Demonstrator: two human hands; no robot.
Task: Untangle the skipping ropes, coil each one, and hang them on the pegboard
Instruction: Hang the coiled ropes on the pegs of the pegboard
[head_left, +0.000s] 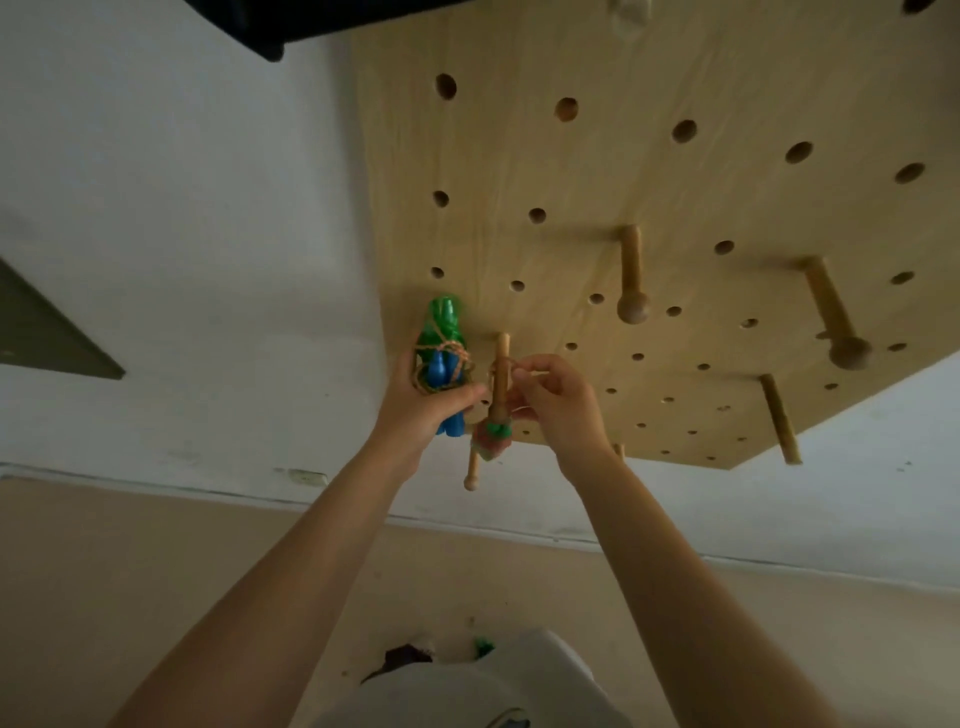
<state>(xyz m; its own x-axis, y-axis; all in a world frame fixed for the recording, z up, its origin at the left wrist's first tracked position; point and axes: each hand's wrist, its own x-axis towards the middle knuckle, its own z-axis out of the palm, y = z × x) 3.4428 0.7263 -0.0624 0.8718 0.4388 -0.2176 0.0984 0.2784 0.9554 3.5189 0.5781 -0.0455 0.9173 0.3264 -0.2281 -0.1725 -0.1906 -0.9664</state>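
A wooden pegboard (649, 182) hangs on the white wall in front of me. My left hand (421, 400) grips a coiled skipping rope bundle (441, 358) with green and blue handles wound in orange cord, just left of a wooden peg (501, 369). My right hand (556, 400) pinches a loop of the cord at that peg. A small green and pink bundle (492, 439) hangs below the peg's tip, between my hands.
Other pegs stick out of the board: one at centre (631, 275), one at right (834, 314), one at lower right (779, 418), and a low one (471, 470) under my hands. Tan floor lies below, with a pale object (540, 670) near my body.
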